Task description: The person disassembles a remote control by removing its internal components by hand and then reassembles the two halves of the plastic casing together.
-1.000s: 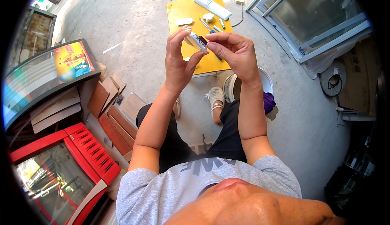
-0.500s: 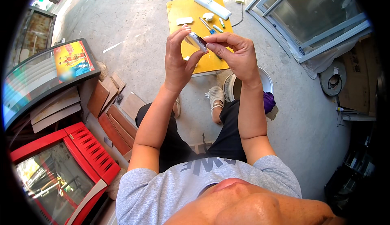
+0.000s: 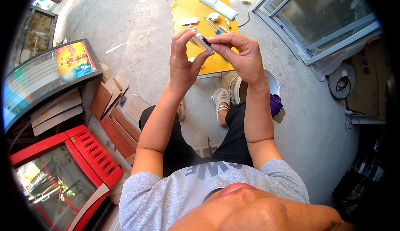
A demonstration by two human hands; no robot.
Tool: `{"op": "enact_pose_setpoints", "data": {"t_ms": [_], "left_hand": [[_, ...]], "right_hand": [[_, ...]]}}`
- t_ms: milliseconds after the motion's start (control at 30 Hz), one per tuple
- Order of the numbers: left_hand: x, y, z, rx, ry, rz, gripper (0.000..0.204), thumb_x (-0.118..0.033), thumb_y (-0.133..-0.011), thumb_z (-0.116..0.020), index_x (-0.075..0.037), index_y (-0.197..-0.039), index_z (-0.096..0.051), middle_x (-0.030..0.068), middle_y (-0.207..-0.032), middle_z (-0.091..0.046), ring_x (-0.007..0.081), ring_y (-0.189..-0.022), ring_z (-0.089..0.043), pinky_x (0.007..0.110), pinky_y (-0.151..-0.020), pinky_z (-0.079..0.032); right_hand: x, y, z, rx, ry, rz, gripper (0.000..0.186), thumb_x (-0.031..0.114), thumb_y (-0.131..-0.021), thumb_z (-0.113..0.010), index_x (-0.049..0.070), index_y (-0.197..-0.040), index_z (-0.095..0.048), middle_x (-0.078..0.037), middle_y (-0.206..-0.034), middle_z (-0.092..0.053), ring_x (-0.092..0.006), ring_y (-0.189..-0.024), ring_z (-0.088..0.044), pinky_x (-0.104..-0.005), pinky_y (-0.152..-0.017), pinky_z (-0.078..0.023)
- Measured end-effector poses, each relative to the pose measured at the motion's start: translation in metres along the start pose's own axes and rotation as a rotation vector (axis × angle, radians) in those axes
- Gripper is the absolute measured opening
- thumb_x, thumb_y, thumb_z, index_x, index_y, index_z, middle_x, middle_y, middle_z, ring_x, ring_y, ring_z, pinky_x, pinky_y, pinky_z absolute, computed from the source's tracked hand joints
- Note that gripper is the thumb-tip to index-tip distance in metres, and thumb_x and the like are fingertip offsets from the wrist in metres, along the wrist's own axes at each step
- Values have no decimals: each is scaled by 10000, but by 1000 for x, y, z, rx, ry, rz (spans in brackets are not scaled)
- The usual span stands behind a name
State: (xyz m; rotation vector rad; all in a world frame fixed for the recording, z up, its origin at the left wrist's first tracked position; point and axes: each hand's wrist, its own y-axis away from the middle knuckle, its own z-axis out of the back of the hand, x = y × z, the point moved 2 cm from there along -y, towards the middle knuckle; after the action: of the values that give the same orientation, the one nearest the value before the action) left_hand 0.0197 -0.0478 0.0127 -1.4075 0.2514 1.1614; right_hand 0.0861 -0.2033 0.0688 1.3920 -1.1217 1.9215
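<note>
My left hand (image 3: 183,62) grips a small white device (image 3: 201,43) with a dark part along its edge, held up over a yellow table (image 3: 181,12). My right hand (image 3: 246,56) pinches that dark part between thumb and index finger; its exact shape is too small to tell. On the table lie a long white casing (image 3: 218,6), a small white piece (image 3: 189,21), a crumpled white wad (image 3: 213,16), a screwdriver (image 3: 215,28) and small cylindrical pieces (image 3: 223,28).
A white bucket (image 3: 271,80) holding purple cloth (image 3: 276,104) stands beside my right leg. Framed glass panes (image 3: 316,18) lean at the upper right. Wooden boards (image 3: 121,133), a curved glass case (image 3: 29,91) and a red cabinet (image 3: 89,156) are at left. A cable (image 3: 246,22) lies behind the table.
My right hand has shifted very slightly toward the left, pressed on the device. Both hands keep their grip, and the things on the table have not moved.
</note>
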Motion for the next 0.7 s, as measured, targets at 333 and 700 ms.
{"op": "enact_pose_setpoints", "data": {"t_ms": [333, 700], "left_hand": [[0, 1, -4, 10, 106, 107, 667, -9, -799, -799, -82, -1368, -459, 118, -1331, -508, 271, -1289, -527, 429, -1119, -443], [0, 6, -9, 59, 240, 202, 652, 60, -839, -732, -85, -1388, -411, 125, -1430, -471, 264, -1382, -467, 461, -1186, -371]], "right_hand": [[1, 0, 0, -5, 4, -4, 187, 58, -885, -731, 51, -1065, -781, -68, -937, -732, -127, -873, -668, -263, -774, -525], [-3, 0, 2, -18, -7, 4, 183, 78, -874, -753, 63, -1054, -788, -56, -931, -737, -119, -850, -665, -251, -747, -517]]}}
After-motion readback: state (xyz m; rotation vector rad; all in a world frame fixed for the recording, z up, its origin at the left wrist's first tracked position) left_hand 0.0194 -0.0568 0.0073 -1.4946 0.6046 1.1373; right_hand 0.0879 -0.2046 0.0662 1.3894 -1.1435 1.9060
